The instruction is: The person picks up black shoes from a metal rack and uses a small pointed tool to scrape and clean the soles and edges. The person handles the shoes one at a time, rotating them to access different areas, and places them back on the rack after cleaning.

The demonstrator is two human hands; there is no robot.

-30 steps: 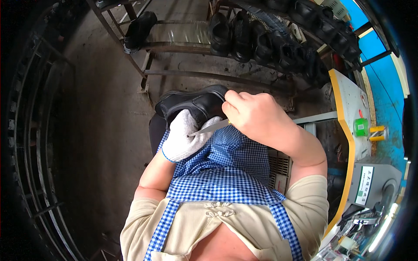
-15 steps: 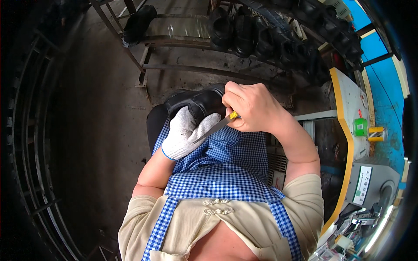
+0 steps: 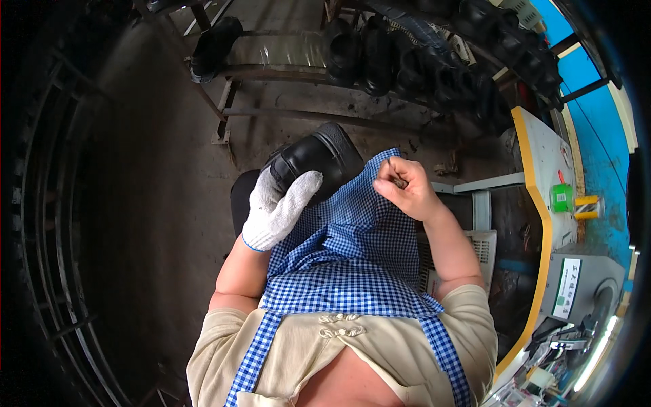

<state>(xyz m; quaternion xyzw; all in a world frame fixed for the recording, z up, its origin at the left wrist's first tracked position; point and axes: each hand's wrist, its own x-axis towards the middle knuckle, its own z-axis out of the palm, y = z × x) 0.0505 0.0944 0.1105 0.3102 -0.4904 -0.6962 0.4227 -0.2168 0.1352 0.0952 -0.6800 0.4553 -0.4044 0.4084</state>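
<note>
A black leather shoe [image 3: 315, 157] is tilted over my lap. My left hand [image 3: 274, 207], in a white knitted glove, is closed around its near left side, with the thumb along the leather. To the right of the shoe and apart from it, my bare right hand [image 3: 411, 191] is closed in a pinch. A small dark end of the knife [image 3: 401, 183] shows between its fingers; most of the knife is hidden or seen end-on. Below both hands lies a blue checked apron [image 3: 339, 234].
Ahead stands a metal rack [image 3: 285, 70] with several black shoes [image 3: 376, 57]. A yellow-edged worktable [image 3: 536, 183] on the right bears a green tape roll [image 3: 561, 198], a yellow striped roll [image 3: 588, 208] and a grey machine [image 3: 590, 278]. Metal racking [image 3: 57, 203] runs along the left.
My right hand has moved right and slightly down, away from the shoe, and the knife's long blade has swung out of sight. My left hand has turned the shoe and shifted slightly left.
</note>
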